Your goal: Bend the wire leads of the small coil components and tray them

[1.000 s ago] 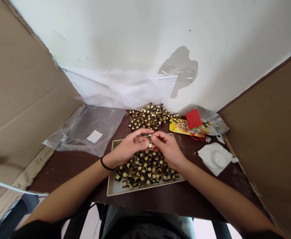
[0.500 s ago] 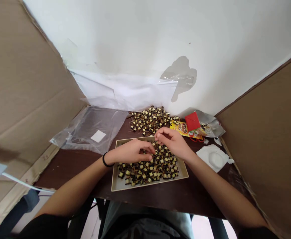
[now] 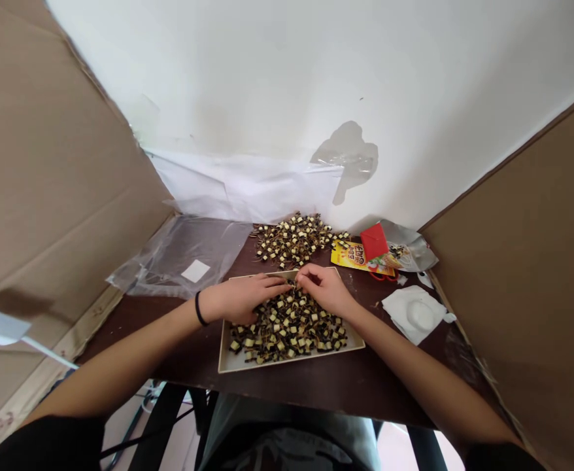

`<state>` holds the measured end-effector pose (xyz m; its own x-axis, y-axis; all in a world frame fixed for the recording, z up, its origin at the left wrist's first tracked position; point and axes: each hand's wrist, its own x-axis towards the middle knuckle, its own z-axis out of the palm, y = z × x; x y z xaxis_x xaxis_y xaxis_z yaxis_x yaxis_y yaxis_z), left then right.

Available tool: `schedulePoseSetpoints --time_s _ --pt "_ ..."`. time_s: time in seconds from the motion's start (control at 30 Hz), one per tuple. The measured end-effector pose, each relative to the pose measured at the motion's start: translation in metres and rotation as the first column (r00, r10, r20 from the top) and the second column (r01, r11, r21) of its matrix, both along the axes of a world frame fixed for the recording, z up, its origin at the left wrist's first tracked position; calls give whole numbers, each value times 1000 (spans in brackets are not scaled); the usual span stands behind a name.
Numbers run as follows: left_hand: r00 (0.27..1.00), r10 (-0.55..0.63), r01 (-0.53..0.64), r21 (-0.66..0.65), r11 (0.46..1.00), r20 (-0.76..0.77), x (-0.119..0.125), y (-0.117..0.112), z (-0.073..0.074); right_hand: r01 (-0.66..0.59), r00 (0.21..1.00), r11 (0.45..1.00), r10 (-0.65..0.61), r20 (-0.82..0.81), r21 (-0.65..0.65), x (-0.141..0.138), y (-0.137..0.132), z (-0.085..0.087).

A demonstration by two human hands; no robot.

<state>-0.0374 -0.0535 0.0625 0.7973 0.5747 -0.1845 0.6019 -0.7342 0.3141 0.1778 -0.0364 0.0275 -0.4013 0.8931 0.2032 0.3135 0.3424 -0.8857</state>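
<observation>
A shallow cream tray (image 3: pixel 225 358) on the dark table holds a heap of small yellow-and-black wired parts (image 3: pixel 291 330), which look like little coils. My left hand (image 3: pixel 250 297) lies over the tray's back left, palm down. Its fingers are stretched out and touch the heap, with the thumb low at the parts. Opposite it, my right hand (image 3: pixel 327 289) is at the tray's back edge, thumb and index finger pinched together close to the left fingertips. Whatever is in that pinch is too small to make out. Behind the tray lies a loose pile of the same parts (image 3: pixel 294 241).
Clear plastic bags (image 3: pixel 169 252) with a white label lie at left. At right are a yellow packet (image 3: pixel 348 255), a red card (image 3: pixel 374 241), a silver bag (image 3: pixel 409 242) and a white crumpled sheet (image 3: pixel 412 314). Cardboard panels (image 3: pixel 527 235) wall both sides; a white wall stands behind.
My left hand has come down onto the parts, its fingers straighter. My right hand has shifted slightly left and lower, its fingertips now near the tray's back edge. The view has moved a little.
</observation>
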Motion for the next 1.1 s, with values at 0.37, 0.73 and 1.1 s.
schedulePoseSetpoints --time_s 0.37,0.73,1.1 --pt "966 179 -160 110 981 -187 18 -16 2 -18 1000 999 17 26 44 3 0 -3" --pt "935 349 -352 47 935 68 12 -12 2 -1 1000 996 2 -13 88 4 0 -3" --pt "323 813 -394 -712 581 484 21 -18 13 173 865 962 -252 -434 -213 -25 -17 14"
